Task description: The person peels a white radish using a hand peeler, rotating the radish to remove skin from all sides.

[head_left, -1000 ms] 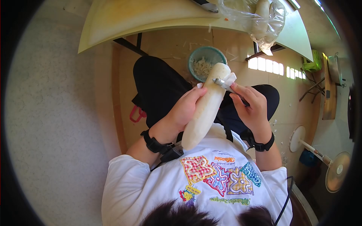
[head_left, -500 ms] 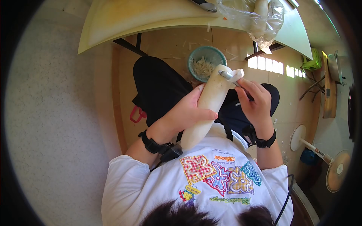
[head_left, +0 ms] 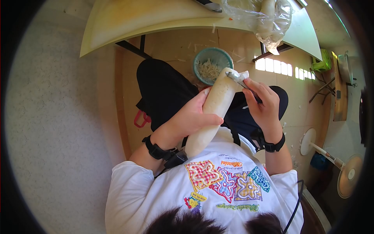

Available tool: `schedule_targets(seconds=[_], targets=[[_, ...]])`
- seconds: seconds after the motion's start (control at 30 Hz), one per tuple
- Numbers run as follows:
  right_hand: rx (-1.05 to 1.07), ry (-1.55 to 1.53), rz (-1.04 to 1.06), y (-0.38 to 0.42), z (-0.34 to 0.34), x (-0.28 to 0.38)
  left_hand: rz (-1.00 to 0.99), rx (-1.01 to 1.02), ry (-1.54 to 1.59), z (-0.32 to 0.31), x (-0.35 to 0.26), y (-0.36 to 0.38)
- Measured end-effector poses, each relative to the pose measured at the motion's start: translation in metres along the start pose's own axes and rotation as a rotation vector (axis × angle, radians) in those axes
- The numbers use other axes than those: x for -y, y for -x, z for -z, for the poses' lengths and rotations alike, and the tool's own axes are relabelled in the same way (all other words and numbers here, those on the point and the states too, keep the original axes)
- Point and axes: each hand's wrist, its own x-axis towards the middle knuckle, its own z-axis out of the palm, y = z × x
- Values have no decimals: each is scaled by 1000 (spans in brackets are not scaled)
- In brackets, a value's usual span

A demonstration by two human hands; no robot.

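Observation:
A long white radish slants across my lap, its lower end close to my shirt. My left hand is wrapped round its middle, thumb across the top side. In my right hand is a metal peeler, its head against the radish's far end. A bit of white peel sits at the peeler head. Just beyond the radish's tip, a teal basket on the floor holds a heap of pale peelings.
A pale table spans the front, carrying a clear plastic bag with white radish in it and a dark-bladed knife. Peel scraps lie on the floor. A white fan stands at the right, a green stool behind it.
The piece of peel at the peeler head looks smaller and has shifted. Both hands keep nearly the same place on the radish and the peeler.

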Motion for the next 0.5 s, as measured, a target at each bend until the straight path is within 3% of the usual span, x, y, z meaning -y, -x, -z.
schedule_targets(seconds=[0.3,0.37,0.5], targets=[[-19,50,-105,0,2,-21,-28,94,-132,-9,-5,8],[1,-11,-289,0,0,-23,-34,71,-127,-13,-16,6],[89,-28,-461,0,3,-23,9,31,-112,-3,-16,-1]])
